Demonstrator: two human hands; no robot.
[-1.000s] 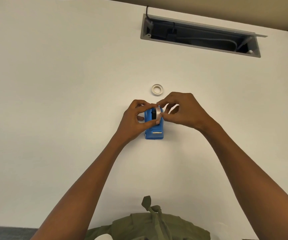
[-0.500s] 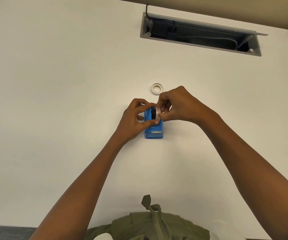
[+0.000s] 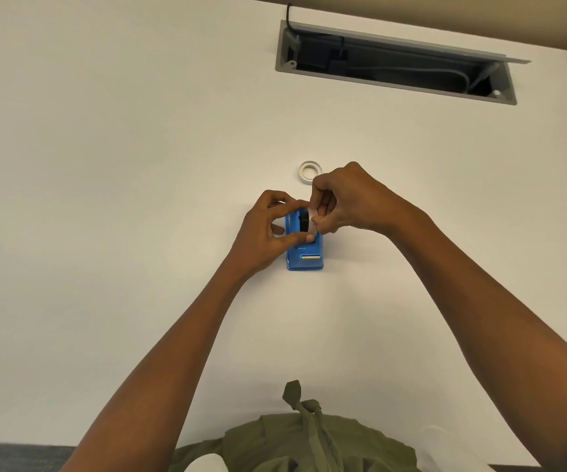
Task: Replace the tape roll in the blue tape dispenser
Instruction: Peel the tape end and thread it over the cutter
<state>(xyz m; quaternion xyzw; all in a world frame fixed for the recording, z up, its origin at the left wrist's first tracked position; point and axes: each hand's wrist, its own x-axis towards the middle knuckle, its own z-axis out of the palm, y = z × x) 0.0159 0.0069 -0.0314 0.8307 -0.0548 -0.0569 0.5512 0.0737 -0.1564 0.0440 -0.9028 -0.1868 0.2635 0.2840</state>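
Observation:
A blue tape dispenser (image 3: 305, 258) stands on the white table, its metal cutter facing me. A clear tape roll (image 3: 312, 222) on a black hub sits upright in the dispenser's slot. My left hand (image 3: 268, 233) pinches the roll from the left, thumb at its front. My right hand (image 3: 346, 199) grips the roll's right side with curled fingers, covering much of it. A small white ring, an empty tape core (image 3: 309, 170), lies flat on the table just behind my right hand.
A grey cable recess (image 3: 394, 63) with its flap up is set into the table at the far right; cables lie inside. The table's near edge runs along the bottom of the view, where my olive clothing (image 3: 302, 441) shows.
My right hand has shifted left and closed tighter over the roll, with its fingers curled in. The left hand and dispenser have barely moved.

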